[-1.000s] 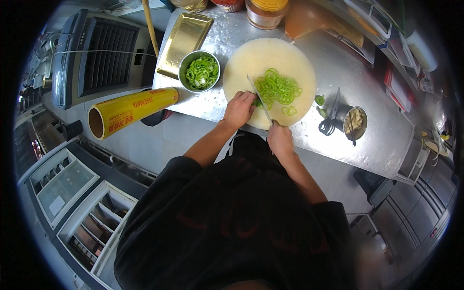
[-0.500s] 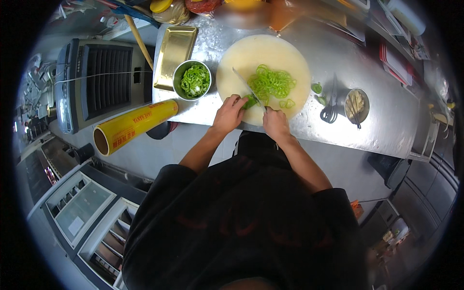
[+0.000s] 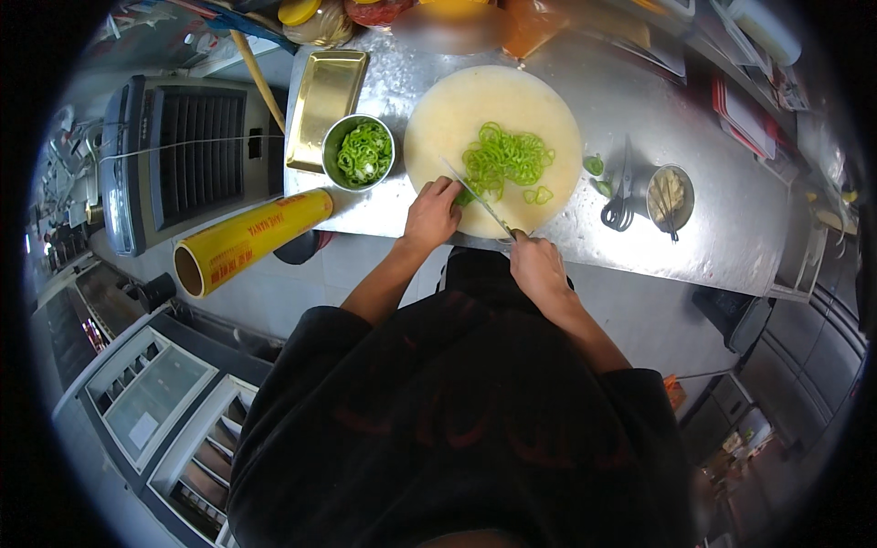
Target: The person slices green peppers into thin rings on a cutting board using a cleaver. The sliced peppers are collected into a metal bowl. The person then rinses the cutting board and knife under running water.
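My right hand [image 3: 541, 267] is closed round the handle of a kitchen knife [image 3: 482, 203], whose blade slants up and left across the near part of a round cream cutting board [image 3: 438, 119]. Close to the blade's left side, my left hand [image 3: 433, 214] presses bent fingers on a piece of green pepper [image 3: 464, 197], mostly hidden under them. A loose pile of thin green pepper rings [image 3: 508, 155] lies on the board just beyond the knife. A few rings [image 3: 539, 194] sit apart at the pile's near right.
Left of the board stands a metal bowl [image 3: 325, 157] of sliced green pepper, beside a gold tray [image 3: 301, 137]. A yellow roll [image 3: 256, 241] juts past the table edge. On the right are green pepper ends [image 3: 594, 165], scissors [image 3: 621, 196] and a metal cup [image 3: 692, 212].
My right hand and the knife have moved a little right and toward me. My left hand stays on the pepper piece, nearly in place.
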`<state>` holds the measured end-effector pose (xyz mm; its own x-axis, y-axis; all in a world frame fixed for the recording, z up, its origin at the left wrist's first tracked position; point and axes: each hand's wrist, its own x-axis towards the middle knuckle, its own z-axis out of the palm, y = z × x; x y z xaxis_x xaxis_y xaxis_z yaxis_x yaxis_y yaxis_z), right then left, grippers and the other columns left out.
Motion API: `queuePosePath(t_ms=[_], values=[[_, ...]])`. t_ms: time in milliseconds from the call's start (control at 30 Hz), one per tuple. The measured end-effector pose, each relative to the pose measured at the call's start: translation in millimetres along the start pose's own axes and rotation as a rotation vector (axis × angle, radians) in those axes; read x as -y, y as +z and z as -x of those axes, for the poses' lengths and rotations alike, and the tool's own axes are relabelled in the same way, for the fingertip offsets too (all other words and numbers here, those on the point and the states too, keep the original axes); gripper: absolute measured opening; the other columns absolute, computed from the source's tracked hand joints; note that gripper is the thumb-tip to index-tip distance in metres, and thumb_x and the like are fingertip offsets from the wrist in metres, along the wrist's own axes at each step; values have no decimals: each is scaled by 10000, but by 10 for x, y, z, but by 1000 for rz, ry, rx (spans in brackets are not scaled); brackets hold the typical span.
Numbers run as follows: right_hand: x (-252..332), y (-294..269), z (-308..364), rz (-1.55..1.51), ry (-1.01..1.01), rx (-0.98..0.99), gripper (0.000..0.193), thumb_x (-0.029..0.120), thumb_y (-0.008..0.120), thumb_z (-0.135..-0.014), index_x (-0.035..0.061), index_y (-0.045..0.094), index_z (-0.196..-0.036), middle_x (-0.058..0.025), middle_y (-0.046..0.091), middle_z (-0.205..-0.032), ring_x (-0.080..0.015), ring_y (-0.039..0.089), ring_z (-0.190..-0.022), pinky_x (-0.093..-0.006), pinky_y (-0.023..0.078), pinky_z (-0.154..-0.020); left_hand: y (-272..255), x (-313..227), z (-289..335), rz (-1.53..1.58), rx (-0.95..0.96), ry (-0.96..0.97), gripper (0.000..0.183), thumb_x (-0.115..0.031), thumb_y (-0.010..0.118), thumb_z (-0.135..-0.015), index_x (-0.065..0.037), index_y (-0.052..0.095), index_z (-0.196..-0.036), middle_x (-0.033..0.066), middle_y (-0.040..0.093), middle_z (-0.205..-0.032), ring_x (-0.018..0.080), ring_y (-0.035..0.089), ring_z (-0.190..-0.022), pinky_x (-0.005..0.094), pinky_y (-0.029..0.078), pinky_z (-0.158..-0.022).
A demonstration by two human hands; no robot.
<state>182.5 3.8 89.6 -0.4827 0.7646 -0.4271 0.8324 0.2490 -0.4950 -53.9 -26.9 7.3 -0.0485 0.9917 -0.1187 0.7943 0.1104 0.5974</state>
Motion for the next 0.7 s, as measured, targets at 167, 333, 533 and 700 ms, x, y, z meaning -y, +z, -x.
queuePosePath(t_ms=[167, 333, 533, 700], values=[[87, -48, -22, -2, 41, 38, 181, 33, 576, -930, -49, 694, -1040, -301, 707, -794, -495, 716, -759, -584, 585, -709, -36, -42, -10, 55, 36, -37, 406, -83, 700, -837, -60, 623, -1234, 165, 625, -1156, 396, 608, -1101, 485, 530, -964], [81, 29, -75, 37, 39, 62, 202, 41, 576, -939, -54, 700, -1068, -294, 713, -803, -486, 724, -768, -580, 590, -719, -26, -27, -26, 53, 5, -42, 431, -30, 680, -794, -103, 640, -1216, 124, 629, -1130, 378, 613, -1066, 472, 548, -935], [200, 92, -61, 34, 27, 91, 220, 47, 576, -942, -60, 688, -1099, -295, 717, -801, -478, 732, -771, -576, 595, -728, -33, 84, 105, 81, 8, -76, 427, -23, 678, -782, -83, 638, -1203, 143, 628, -1143, 394, 599, -1078, 472, 528, -967], [268, 154, -104, 47, 32, 132, 229, 47, 573, -938, -51, 677, -1117, -299, 721, -816, -480, 735, -785, -573, 598, -737, -54, 115, 146, 81, -3, -71, 423, -12, 684, -774, -78, 639, -1189, 138, 625, -1134, 390, 594, -1079, 478, 532, -958]])
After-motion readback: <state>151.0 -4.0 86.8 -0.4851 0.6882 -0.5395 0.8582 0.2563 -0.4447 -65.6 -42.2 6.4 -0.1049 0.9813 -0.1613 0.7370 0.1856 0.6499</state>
